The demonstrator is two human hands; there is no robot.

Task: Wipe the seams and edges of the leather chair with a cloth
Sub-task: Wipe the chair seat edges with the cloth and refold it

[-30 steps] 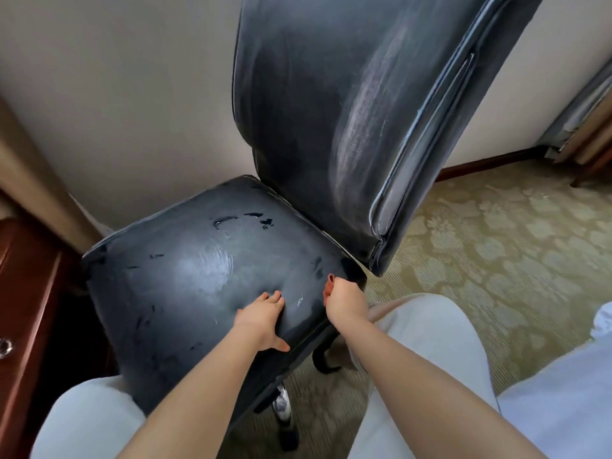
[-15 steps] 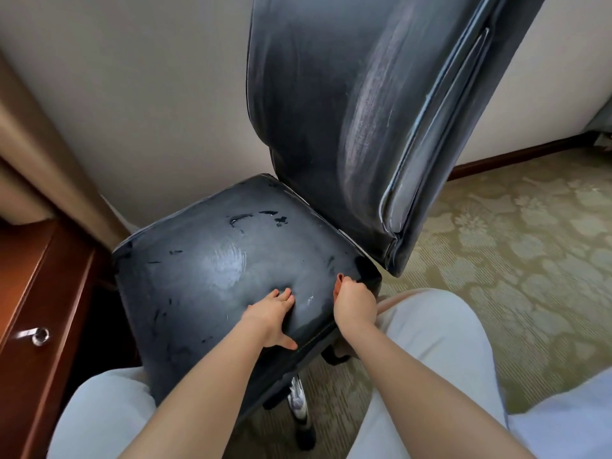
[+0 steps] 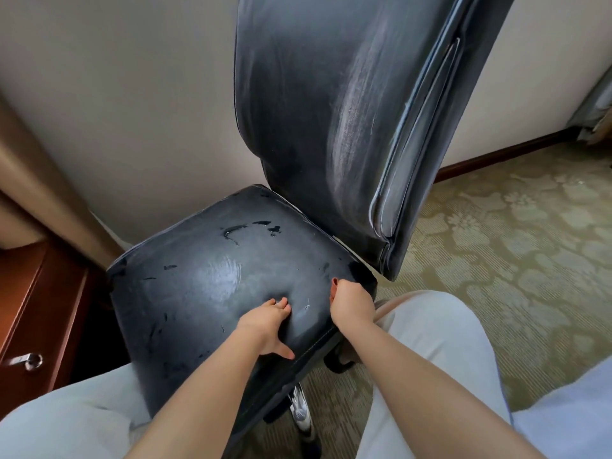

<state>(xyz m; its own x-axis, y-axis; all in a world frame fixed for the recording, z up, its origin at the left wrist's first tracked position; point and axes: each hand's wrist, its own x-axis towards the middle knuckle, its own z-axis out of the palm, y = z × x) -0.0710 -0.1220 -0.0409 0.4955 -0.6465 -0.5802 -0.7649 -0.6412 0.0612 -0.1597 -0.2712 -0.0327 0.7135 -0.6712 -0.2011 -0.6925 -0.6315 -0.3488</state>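
Leather chair: black, worn seat facing the person, tall backrest rising behind it.
Left hand: flat on the seat near its front edge, fingers straight, pressing the leather.
Right hand: at the seat's right front corner, fingers curled; a sliver of reddish cloth shows at the fist's top.
Floor: patterned carpet.

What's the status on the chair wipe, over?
Left hand pressing flat on chair seat. Right hand fisted at the seat's near edge, a sliver of reddish cloth showing. Nothing in the way.
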